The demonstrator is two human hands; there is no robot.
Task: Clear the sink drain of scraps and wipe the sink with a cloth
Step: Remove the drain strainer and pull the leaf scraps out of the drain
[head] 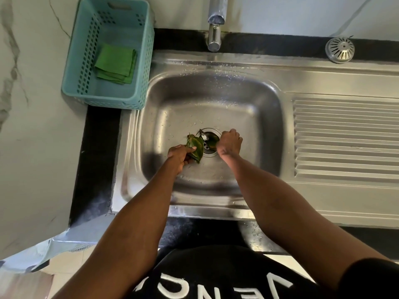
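The steel sink has a round drain in the middle of its basin, with green leaf scraps and a small white bit lying in it. My left hand is just left of the drain and holds a bunch of green leaves. My right hand reaches into the drain's right side with its fingers curled down on the scraps there; the fingertips are hidden. A folded green cloth lies in the teal basket at the back left.
A chrome tap stands over the sink's back rim. A domed metal drain strainer rests on the black counter at the back right. The ribbed drainboard extends to the right. Water drops dot the basin.
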